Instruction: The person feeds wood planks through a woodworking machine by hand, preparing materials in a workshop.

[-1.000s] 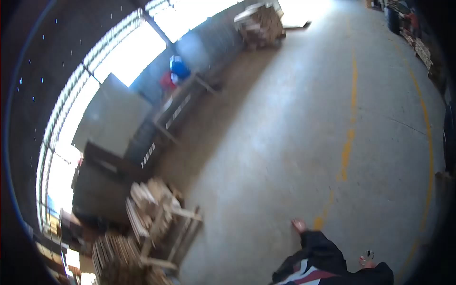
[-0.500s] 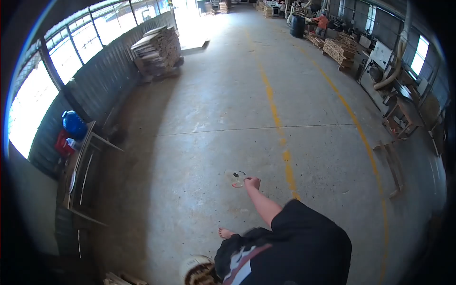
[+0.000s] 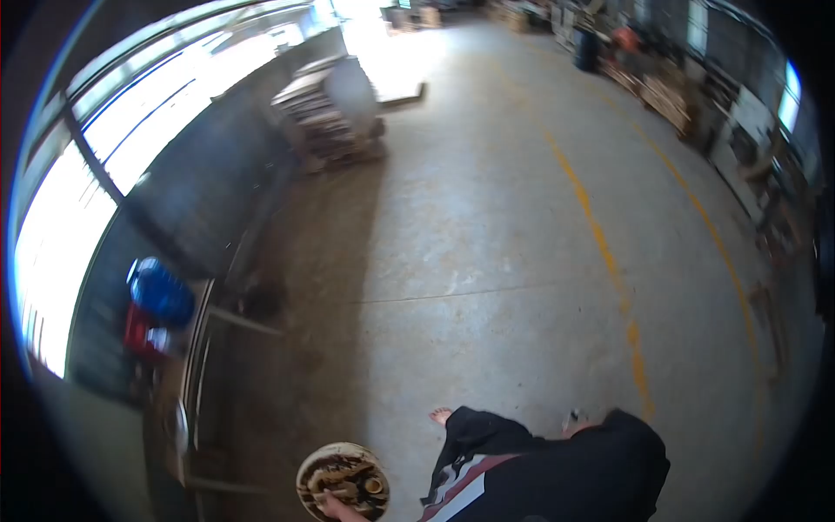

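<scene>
At the bottom left of the head view, my left hand point(image 3: 335, 505) reaches into a round, pale-rimmed bucket point(image 3: 302, 478). Its fingers are blurred against brown and black contents, and I cannot tell whether they grip anything. A small round yellowish piece point(image 3: 374, 485) lies inside, to the right of the hand. My right hand point(image 3: 581, 428) is low in front of my body, largely covered by the dark sleeve. A small see-through object point(image 3: 573, 417) shows at its fingers. My bare foot point(image 3: 441, 416) stands on the floor between the bucket and this hand.
Along the left wall runs a table point(image 3: 198, 326) with a blue water jug point(image 3: 161, 291) and a red crate point(image 3: 142, 332). Stacked boards point(image 3: 326, 117) stand farther off. Timber piles point(image 3: 668, 103), machinery point(image 3: 748, 122) and a person in orange point(image 3: 625, 39) line the right side.
My right hand, stretched forward with the see-through object, has drawn back toward my body. My left hand has come into view at the bucket. The camera has turned down and left.
</scene>
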A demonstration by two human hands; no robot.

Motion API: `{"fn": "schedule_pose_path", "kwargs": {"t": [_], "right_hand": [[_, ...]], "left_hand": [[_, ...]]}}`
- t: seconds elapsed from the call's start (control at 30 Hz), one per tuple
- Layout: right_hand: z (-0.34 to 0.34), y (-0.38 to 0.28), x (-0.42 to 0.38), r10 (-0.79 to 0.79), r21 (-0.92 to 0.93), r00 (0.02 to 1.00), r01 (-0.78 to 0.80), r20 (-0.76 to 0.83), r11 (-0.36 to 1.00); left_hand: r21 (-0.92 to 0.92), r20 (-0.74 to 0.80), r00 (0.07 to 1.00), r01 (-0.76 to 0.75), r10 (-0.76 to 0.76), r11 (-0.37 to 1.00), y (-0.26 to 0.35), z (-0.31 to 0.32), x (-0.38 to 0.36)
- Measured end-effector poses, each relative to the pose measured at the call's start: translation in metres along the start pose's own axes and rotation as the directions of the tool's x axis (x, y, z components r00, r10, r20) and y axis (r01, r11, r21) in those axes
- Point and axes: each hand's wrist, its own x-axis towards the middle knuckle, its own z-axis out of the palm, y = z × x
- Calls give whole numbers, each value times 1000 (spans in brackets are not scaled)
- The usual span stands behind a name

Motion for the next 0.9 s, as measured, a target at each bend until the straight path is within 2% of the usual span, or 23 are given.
{"fn": "schedule_pose_path", "kwargs": {"t": [0.1, 0.17, 0.23, 0.27, 0.33, 0.37, 0.4, 0.43, 0.47, 0.5, 0.53, 0.57, 0.6, 0.63, 0.7, 0.73, 0.77, 0.8, 0.83, 0.9], "right_hand": [[58, -87, -91, 166, 73, 986, -164, -24, 984], [88, -170, -156, 168, 131, 983, -157, -76, 979], [115, -259, -220, 109, 179, 984, -83, -144, 980], [130, -306, -254, 56, 196, 980, -18, -190, 981], [166, -404, -325, -123, 204, 944, 192, -307, 960], [172, -446, -357, -273, 185, 927, 324, -256, 928], [191, -502, -378, -373, 257, 892, 435, -255, 863], [216, -546, -407, -454, 332, 854, 518, -253, 789], [233, -586, -434, -485, 271, 765, 618, -424, 738], [251, -624, -466, -545, 164, 622, 730, -562, 664], [276, -649, -484, -575, 207, 615, 759, -539, 617], [294, -692, -500, -622, 254, 594, 795, -511, 551], [253, -644, -484, -661, 271, 610, 790, -438, 549], [242, -657, -507, -690, 303, 623, 782, -368, 545], [237, -651, -539, -717, 329, 611, 790, -337, 518], [239, -653, -560, -734, 261, 617, 787, -284, 560], [249, -658, -575, -739, 210, 626, 780, -249, 590], [275, -670, -582, -722, 207, 657, 754, -218, 623], [326, -712, -623, -697, 188, 689, 725, -197, 663], [387, -763, -658, -738, 67, 648, 758, -189, 649]], "left_hand": [[102, 37, 992, 120, -125, 987, 43, 112, 71], [149, 41, 980, 185, -193, 971, 60, 178, 110], [168, 47, 967, 239, -250, 956, 74, 248, 155], [165, 74, 959, 259, -274, 952, 81, 284, 179], [-51, 302, 917, 289, -261, 956, 87, 330, 222], [-155, 403, 887, 309, -226, 938, 93, 352, 244], [-72, 412, 823, 457, -391, 886, 126, 407, 253], [-122, 294, 768, 621, -569, 774, 113, 470, 317], [58, 512, 619, 667, -595, 743, 104, 508, 371], [14, 514, 583, 728, -630, 685, 124, 567, 378], [-183, 637, 539, 800, -552, 571, 148, 613, 375], [-191, 579, 579, 781, -574, 595, 140, 659, 404], [-174, 665, 542, 782, -514, 599, 137, 615, 364], [-176, 506, 679, 684, -531, 707, 154, 644, 352], [-52, 116, 727, 685, -677, 727, 161, 682, 355], [10, 119, 724, 683, -679, 730, 145, 692, 373], [34, 5, 719, 695, -695, 718, 171, 719, 366], [-10, 79, 757, 651, -648, 759, 181, 743, 374], [-12, 117, 763, 642, -636, 767, 195, 800, 433], [4, 131, 737, 668, -663, 744, 196, 863, 489]]}}
